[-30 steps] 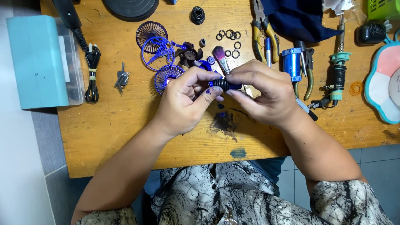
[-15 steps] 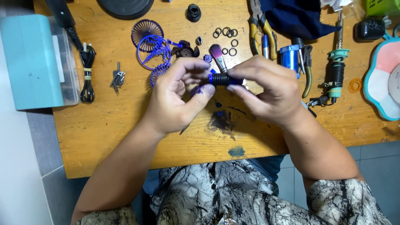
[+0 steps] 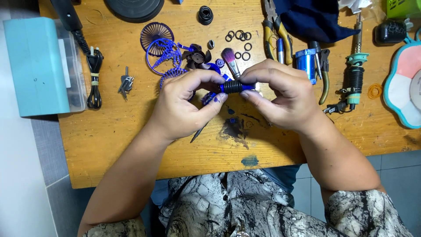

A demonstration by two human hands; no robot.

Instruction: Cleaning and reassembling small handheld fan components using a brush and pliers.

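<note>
Left hand closes back onto the little ribbed cylinder

Half a second ago the left hand [image 3: 186, 107] had its fingers spread loose, thumb hanging below the blue-and-black ribbed cylinder [image 3: 233, 87]; now its thumb tip and forefinger pinch that piece's near end again, much as a second ago. The right hand [image 3: 280, 94] has rolled slightly, its fingertips now arched over the top of the cylinder. A thin dark rod [image 3: 199, 131], unseen a second ago, pokes out just under the left thumb.
</note>
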